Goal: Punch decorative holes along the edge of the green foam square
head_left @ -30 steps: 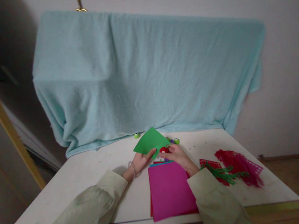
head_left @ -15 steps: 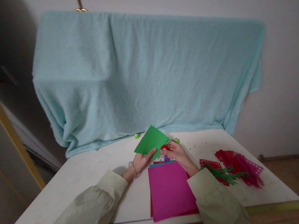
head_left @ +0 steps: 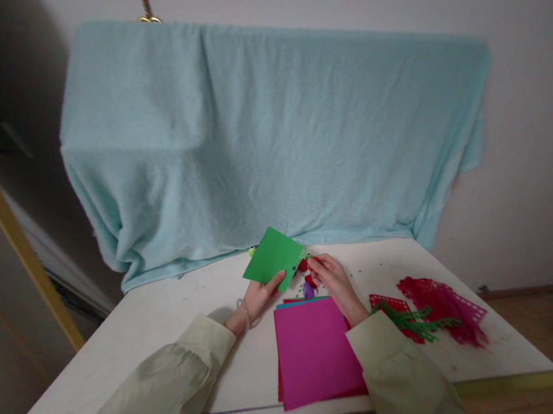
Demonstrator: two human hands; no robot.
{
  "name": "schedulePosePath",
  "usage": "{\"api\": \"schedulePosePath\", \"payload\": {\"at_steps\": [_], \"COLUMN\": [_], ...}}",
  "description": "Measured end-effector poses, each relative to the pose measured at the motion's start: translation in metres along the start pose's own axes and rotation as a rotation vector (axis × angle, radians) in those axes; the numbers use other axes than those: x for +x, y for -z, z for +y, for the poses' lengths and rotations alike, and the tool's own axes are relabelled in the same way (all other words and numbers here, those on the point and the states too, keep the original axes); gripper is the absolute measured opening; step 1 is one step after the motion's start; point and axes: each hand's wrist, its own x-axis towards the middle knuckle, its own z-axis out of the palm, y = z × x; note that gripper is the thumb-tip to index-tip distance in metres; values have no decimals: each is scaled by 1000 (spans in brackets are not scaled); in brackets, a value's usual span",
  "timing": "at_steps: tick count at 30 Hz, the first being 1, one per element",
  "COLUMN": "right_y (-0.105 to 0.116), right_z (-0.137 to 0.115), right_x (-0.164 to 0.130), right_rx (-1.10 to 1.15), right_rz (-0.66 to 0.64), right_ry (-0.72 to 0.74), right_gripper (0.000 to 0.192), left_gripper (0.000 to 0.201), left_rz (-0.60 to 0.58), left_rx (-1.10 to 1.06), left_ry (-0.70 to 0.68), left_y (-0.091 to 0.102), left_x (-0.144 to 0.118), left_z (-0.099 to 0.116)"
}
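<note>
My left hand (head_left: 259, 296) pinched the lower edge of a square sheet of green craft paper (head_left: 273, 259), thumb on top and fingers underneath, so the sheet stood tilted above the white tabletop (head_left: 169, 317). A clear bangle sat on that wrist. My right hand (head_left: 332, 280) was closed around a small red paper punch (head_left: 304, 265), which it pressed against the green sheet's right-hand edge, where a row of small holes showed. Just below the punch lay a small purple punch (head_left: 307, 290), partly hidden by my fingers, and a tiny green piece (head_left: 252, 251) peeked out behind the sheet's upper left side; I could not tell what it was.

Directly in front of me, between my pale beige sleeves (head_left: 176, 382), lay a stack of coloured paper sheets with a magenta one on top (head_left: 315, 351); blue and red edges showed beneath it. To the right of that stack rested a heap of punched red, green and pink paper strips (head_left: 431, 316), well apart from my hands. Small green specks dotted the table near my right hand.

Behind the table hung a light blue towel-like cloth (head_left: 274, 141) draped over something bulky, against a white wall. No writing or brand could be read on any of the things.
</note>
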Motion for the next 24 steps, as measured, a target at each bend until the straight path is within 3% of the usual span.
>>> {"api": "schedulePosePath", "payload": {"at_steps": [6, 11, 24], "right_y": [4, 5, 1], "right_z": [-6, -7, -5], "right_x": [0, 2, -1], "right_rx": [186, 260, 193], "right_rz": [45, 3, -99], "right_ry": [-107, -174, -183], "right_gripper": [39, 44, 42], "left_gripper": [45, 52, 59], "left_rz": [-25, -14, -32], "left_rx": [-12, -32, -10], "left_ry": [-3, 13, -8], "left_y": [0, -1, 0], "left_x": [-1, -2, -2], "left_z": [0, 1, 4]}}
